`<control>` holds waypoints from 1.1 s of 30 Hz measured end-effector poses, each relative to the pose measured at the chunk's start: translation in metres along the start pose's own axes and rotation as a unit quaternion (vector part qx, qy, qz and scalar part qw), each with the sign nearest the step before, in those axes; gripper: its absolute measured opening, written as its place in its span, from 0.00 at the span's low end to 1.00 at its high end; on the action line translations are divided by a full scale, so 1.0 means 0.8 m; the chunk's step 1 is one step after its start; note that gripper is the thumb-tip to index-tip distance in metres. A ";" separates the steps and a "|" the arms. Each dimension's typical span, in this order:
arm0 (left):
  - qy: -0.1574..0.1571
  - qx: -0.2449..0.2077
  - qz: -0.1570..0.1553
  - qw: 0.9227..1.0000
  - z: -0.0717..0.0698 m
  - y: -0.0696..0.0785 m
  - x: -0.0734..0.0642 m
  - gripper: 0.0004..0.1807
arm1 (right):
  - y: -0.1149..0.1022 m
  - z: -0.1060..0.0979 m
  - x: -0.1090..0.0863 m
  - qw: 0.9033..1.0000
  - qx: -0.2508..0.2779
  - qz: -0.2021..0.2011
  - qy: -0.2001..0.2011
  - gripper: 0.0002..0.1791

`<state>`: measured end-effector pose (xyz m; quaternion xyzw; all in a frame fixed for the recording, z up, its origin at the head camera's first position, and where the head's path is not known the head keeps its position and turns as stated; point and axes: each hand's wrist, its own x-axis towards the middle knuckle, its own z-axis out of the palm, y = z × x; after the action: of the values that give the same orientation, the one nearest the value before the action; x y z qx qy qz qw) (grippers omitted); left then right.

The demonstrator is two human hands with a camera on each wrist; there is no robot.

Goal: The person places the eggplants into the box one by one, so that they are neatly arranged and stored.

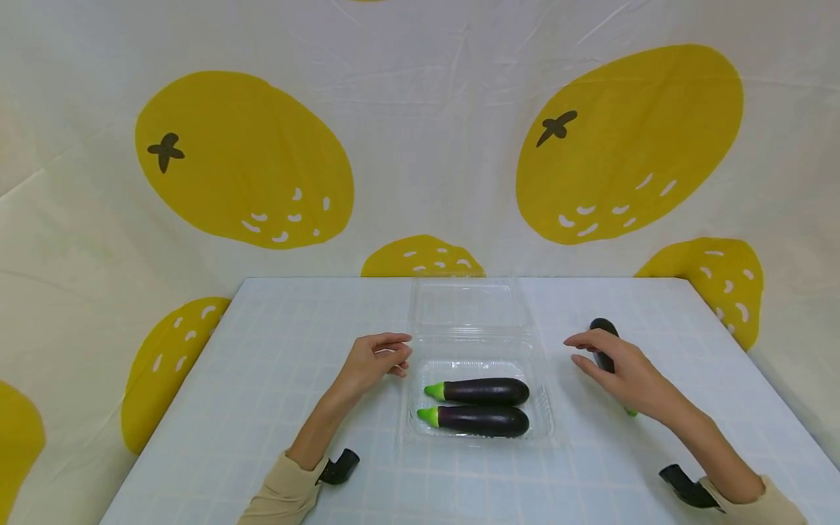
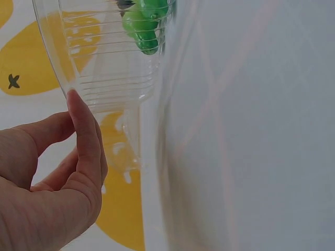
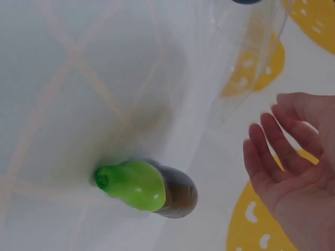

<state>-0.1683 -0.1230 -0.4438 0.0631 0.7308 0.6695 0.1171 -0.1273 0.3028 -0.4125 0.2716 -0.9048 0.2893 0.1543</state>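
Backdrop: pale cloth printed with yellow fruit shapes, hanging behind the work area. Table: white surface with a faint checked pattern. Container: clear plastic, standing on the table between the hands, its lid raised at the far side. Right hand: right of the container, fingers gently bent and set apart from the thumb, with a fairly wide gap and nothing held. Left hand: fingers bent, thumb and fingers narrowly spaced, tips at the container's left edge; whether they touch it cannot be told. Eggplants: 3, dark purple with green ends. 2 lie side by side inside the container, the farther eggplant and the nearer eggplant, green ends leftward. The 3rd eggplant lies on the table, right of the container, partly hidden by the right hand.
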 end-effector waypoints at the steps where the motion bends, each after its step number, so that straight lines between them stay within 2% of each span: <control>1: 0.000 0.000 0.000 1.000 0.000 0.000 0.000 0.21 | 0.002 -0.001 -0.001 1.000 -0.003 0.002 0.002 0.20; 10: 0.003 0.000 0.001 1.000 0.000 0.000 0.000 0.21 | 0.024 -0.005 -0.013 1.000 -0.020 0.013 0.017 0.19; 17: 0.003 0.004 -0.002 1.000 0.000 0.001 0.000 0.21 | 0.041 -0.008 -0.021 0.999 -0.025 0.006 0.027 0.22; 27: 0.001 0.001 0.000 1.000 0.000 0.001 -0.001 0.21 | 0.059 -0.015 -0.031 0.999 -0.032 0.019 0.007 0.23; 33: 0.002 -0.001 -0.002 1.000 0.001 0.003 -0.001 0.21 | 0.065 -0.016 -0.034 0.999 -0.038 0.000 -0.008 0.23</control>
<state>-0.1672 -0.1223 -0.4416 0.0600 0.7307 0.6699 0.1174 -0.1340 0.3573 -0.4374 0.2680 -0.9164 0.2528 0.1567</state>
